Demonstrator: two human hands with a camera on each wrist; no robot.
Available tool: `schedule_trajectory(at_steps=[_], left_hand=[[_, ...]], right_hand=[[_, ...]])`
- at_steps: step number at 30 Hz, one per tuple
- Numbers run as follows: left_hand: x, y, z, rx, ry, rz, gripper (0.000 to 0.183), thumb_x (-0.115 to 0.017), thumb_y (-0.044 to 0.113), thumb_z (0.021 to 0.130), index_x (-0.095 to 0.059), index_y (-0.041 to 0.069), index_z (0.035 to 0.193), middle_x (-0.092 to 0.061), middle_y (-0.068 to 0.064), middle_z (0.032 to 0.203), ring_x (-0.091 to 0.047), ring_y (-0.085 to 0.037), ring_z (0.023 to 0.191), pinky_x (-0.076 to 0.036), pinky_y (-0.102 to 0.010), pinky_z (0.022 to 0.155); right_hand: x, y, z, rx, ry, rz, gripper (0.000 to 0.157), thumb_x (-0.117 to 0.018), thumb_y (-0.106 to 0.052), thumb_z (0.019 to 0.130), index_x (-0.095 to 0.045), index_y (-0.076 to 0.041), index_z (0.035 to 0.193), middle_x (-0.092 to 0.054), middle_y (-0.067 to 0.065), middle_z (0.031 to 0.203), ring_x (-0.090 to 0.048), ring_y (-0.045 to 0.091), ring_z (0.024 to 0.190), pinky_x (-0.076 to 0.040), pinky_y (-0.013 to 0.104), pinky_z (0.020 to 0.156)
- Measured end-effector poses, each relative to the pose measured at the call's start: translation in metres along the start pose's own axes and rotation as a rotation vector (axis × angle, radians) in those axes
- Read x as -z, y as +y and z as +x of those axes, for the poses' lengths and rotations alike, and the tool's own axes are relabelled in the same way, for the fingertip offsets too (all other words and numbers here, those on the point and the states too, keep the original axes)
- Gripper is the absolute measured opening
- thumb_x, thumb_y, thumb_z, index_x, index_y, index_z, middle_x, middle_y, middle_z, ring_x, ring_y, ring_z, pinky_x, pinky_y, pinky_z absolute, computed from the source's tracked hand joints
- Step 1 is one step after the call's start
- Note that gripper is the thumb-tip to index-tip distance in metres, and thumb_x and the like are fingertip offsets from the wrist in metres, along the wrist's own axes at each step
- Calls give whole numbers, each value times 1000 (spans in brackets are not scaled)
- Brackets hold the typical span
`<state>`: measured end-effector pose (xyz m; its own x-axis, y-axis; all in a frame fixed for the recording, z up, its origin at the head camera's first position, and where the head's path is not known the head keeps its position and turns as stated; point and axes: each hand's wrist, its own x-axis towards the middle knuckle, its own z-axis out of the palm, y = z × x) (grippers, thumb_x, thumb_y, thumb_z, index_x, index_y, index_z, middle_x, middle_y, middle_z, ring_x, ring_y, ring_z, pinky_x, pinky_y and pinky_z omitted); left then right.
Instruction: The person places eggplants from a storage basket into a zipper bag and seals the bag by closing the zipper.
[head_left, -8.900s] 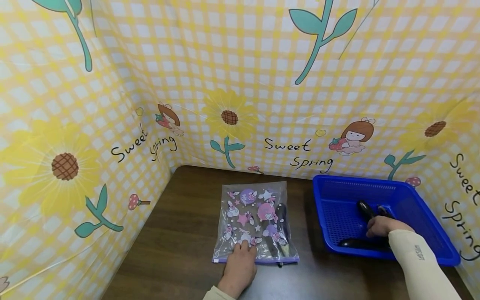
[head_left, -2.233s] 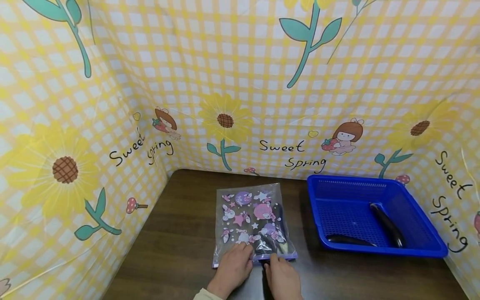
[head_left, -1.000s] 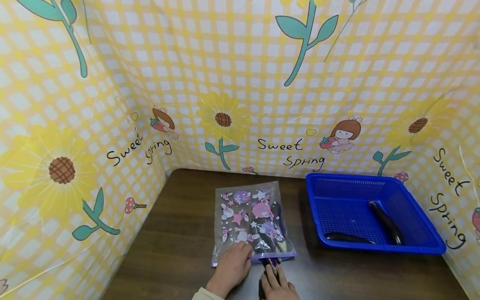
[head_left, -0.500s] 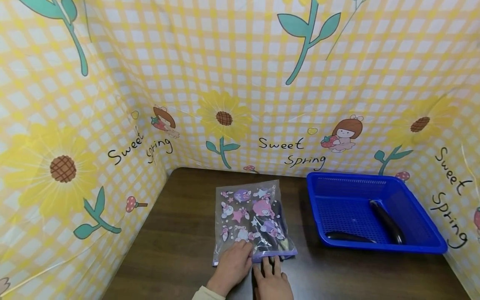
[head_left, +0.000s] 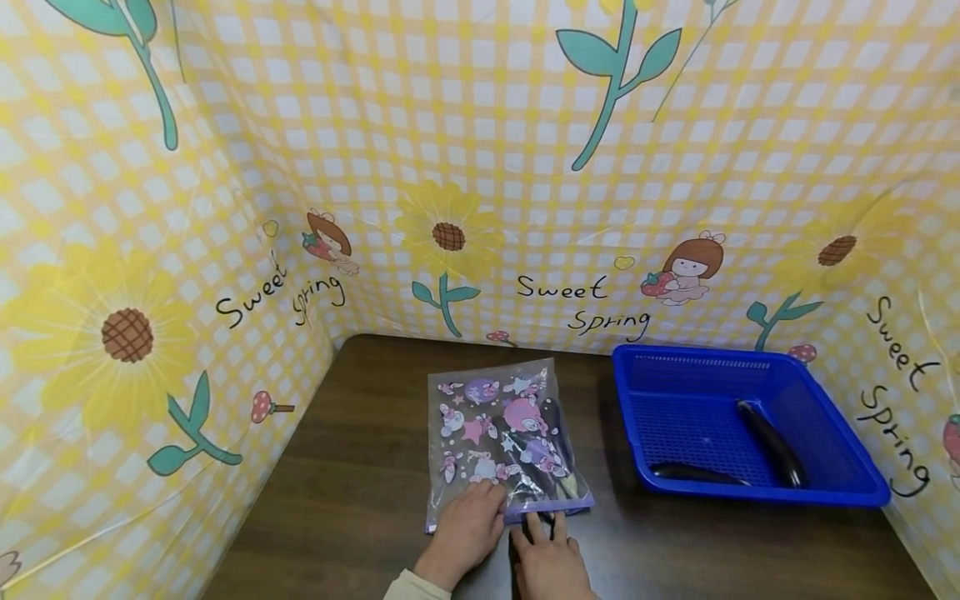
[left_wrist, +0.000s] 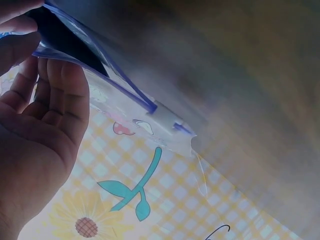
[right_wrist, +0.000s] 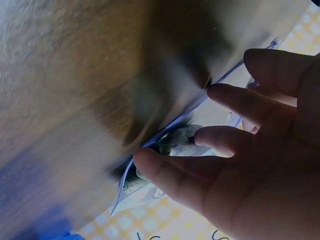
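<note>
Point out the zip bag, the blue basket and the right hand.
zip bag [head_left: 495, 442]: head view, upper face, near the middle.
blue basket [head_left: 705, 382]: head view, inside of the far wall.
right hand [head_left: 552, 562]: head view, back of the hand.

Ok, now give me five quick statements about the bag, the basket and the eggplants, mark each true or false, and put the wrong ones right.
1. The blue basket stands to the right of the printed bag. True.
2. Three eggplants lie in the basket. False: two do.
3. The bag's purple-edged mouth faces the back wall. False: it faces the person.
4. A dark shape shows through the bag's plastic. True.
5. In the left wrist view, the bag's mouth is sealed all along. False: it gapes open.
</note>
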<state>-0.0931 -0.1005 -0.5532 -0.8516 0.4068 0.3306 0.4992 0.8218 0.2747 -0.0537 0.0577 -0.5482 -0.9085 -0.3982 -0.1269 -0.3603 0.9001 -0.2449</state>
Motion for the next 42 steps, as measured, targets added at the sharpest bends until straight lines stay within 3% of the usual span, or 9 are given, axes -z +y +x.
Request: schedule_trajectory(at_steps=[8, 14, 16, 20, 24, 34, 39, 42], left_hand=[[-3, 1, 1, -11, 4, 11, 17, -68, 12, 71, -53, 17, 78, -46, 6, 74, -46, -14, 64, -39, -28, 50], [-3, 1, 2, -8, -6, 28, 21, -71, 11, 70, -51, 18, 75, -44, 7, 72, -47, -14, 62, -38, -28, 50], [-4, 1, 2, -11, -8, 32, 22, -71, 11, 69, -51, 18, 75, -44, 7, 71, -47, -13, 61, -38, -28, 49], [-7, 0, 2, -13, 2, 52, 23, -71, 12, 68, -51, 18, 75, -44, 7, 71, -47, -14, 60, -37, -29, 48], [-9, 1, 3, -20, 16, 72, 24, -71, 12, 67, -49, 19, 74, -43, 6, 70, -47, -16, 60, -35, -29, 45], [-13, 1, 4, 7, -8, 87, 23, -70, 13, 67, -49, 19, 71, -45, 4, 69, -47, -17, 59, -34, -31, 43], [-13, 1, 4, 17, -13, 98, 20, -70, 14, 69, -51, 19, 74, -47, 3, 71, -48, -18, 60, -36, -31, 44], [-12, 2, 5, 22, -21, 98, 17, -69, 15, 71, -53, 18, 75, -48, 3, 71, -48, -18, 60, -36, -31, 45]], right_hand=[[7, 8, -2, 24, -15, 25, 32, -65, -27, 84, -66, -22, 115, -51, 12, 134, -35, 62, 116, -41, 67, 73], [26, 16, -8, 72, -31, 55, 17, -64, -23, 84, -70, -18, 99, -59, 17, 123, -52, 58, 99, -44, 65, 67], [34, 19, -10, 93, -4, 59, 17, -64, -23, 84, -70, -16, 98, -61, 18, 119, -56, 55, 94, -45, 63, 66], [47, 26, -15, 158, 142, 35, 15, -65, -21, 82, -69, -13, 95, -65, 14, 109, -63, 39, 84, -49, 50, 62], [69, 35, -19, 192, 278, 15, 17, -66, -20, 82, -68, -12, 96, -67, 13, 103, -65, 31, 78, -49, 44, 61], [133, 81, -6, 204, 388, 143, 20, -64, -10, 84, -69, -9, 104, -68, 4, 98, -64, 20, 90, -49, 39, 80], [175, 117, 4, 107, 366, 159, 21, -59, -9, 88, -68, -8, 107, -67, 6, 102, -63, 21, 88, -48, 44, 79], [195, 142, 9, 40, 307, 163, 24, -54, -11, 92, -66, -6, 112, -66, 6, 96, -55, 15, 66, -46, 40, 64]])
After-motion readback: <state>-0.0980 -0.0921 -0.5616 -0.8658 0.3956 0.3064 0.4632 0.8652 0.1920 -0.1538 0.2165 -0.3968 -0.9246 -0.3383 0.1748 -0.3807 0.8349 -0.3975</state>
